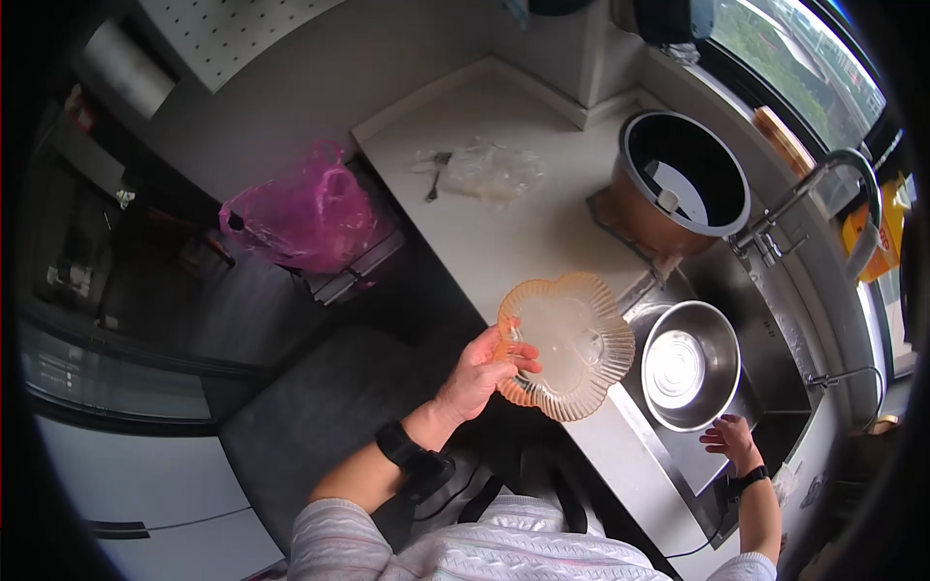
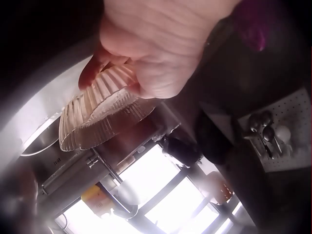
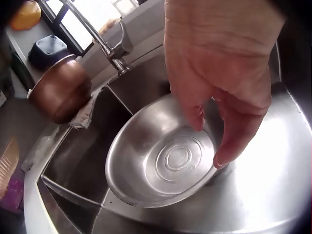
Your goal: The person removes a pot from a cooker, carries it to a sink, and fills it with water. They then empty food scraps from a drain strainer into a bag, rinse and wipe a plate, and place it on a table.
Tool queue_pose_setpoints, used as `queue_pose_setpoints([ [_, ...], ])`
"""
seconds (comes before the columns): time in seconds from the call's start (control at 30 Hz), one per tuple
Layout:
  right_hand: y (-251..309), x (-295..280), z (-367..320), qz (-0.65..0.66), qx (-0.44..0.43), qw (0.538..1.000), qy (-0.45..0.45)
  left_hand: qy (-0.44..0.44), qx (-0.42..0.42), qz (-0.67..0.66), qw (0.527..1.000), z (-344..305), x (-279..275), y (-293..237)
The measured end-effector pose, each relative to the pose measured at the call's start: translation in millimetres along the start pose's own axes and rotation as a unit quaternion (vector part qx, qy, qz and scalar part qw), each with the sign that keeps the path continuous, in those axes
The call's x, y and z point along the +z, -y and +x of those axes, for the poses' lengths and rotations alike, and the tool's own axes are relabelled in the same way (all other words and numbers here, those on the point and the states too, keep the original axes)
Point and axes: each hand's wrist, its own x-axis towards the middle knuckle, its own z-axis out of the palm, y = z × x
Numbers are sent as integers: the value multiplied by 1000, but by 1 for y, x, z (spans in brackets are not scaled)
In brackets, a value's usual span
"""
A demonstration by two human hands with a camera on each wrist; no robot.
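Left hand (image 1: 480, 373) pinches the scalloped amber glass plate (image 1: 572, 344) by its rim, mid-carry I'd say, right hand (image 1: 731, 441) loose and empty over the round steel bowl (image 1: 690, 366).

Head camera sits up high, looking almost straight down, wide and bulging at the edges: worktop (image 1: 523, 242) and sink (image 1: 775, 329) in one sweep. Left wrist camera is under the left hand (image 2: 156, 44), tight against the palm, tilted up towards the bright window (image 2: 161, 195). Right wrist camera hangs just behind the right hand (image 3: 219, 63), looking down past the fingers (image 3: 236, 136) into the steel bowl (image 3: 161, 161). Head and right wrist views share that bowl, the tap (image 3: 105, 46) and the copper pot (image 3: 61, 92); head and left wrist views share the ribbed glass dish (image 2: 97, 117).
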Motion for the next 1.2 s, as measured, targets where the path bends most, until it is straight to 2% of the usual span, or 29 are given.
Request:
queue_pose_setpoints([
  [0.07, 20, 8, -27, 38, -63, 997, -21, 2, 18, -29, 999, -17, -30, -7],
  [0.17, 66, 59, -86, 67, -155, 985, -28, 11, 15, -42, 999, -54, -84, -25],
  [0.23, 87, 108, -113, 64, -214, 975, 9, 11, 22, -51, 998, -81, -125, -30],
  [0.33, 113, 227, -160, 4, -266, 958, 110, -2, 35, -49, 998, -138, -207, -49],
  [0.43, 136, 368, -202, -74, -229, 940, 241, -83, 52, -57, 994, -205, -282, -68],
  [0.47, 138, 398, -196, -64, -223, 924, 304, -127, 73, -68, 987, -218, -295, -67],
  [0.53, 149, 492, -222, -115, -223, 892, 376, -176, 104, -76, 976, -260, -338, -81],
  [0.6, 157, 574, -241, -143, -226, 867, 421, -260, 135, -144, 945, -296, -372, -94],
  [0.67, 168, 644, -260, -221, -226, 816, 484, -280, 164, -145, 935, -317, -405, -97],
  [0.7, 174, 673, -268, -228, -229, 811, 488, -313, 179, -150, 921, -326, -417, -99],
  [0.77, 185, 736, -284, -295, -239, 764, 522, -362, 212, -173, 891, -339, -443, -108],
  [0.87, 201, 825, -297, -337, -221, 737, 543, -409, 221, -209, 860, -350, -481, -135],
  [0.93, 209, 877, -301, -341, -218, 725, 557, -420, 234, -210, 851, -354, -512, -145],
  [1.0, 222, 937, -306, -343, -212, 686, 606, -430, 252, -202, 843, -357, -547, -166],
  [1.07, 234, 990, -321, -349, -201, 676, 617, -445, 230, -237, 832, -366, -573, -183],
  [1.13, 248, 1046, -331, -399, -211, 646, 616, -454, 240, -215, 831, -373, -608, -204],
  [1.2, 260, 1092, -344, -418, -228, 634, 609, -405, 289, -283, 820, -377, -639, -219],
])
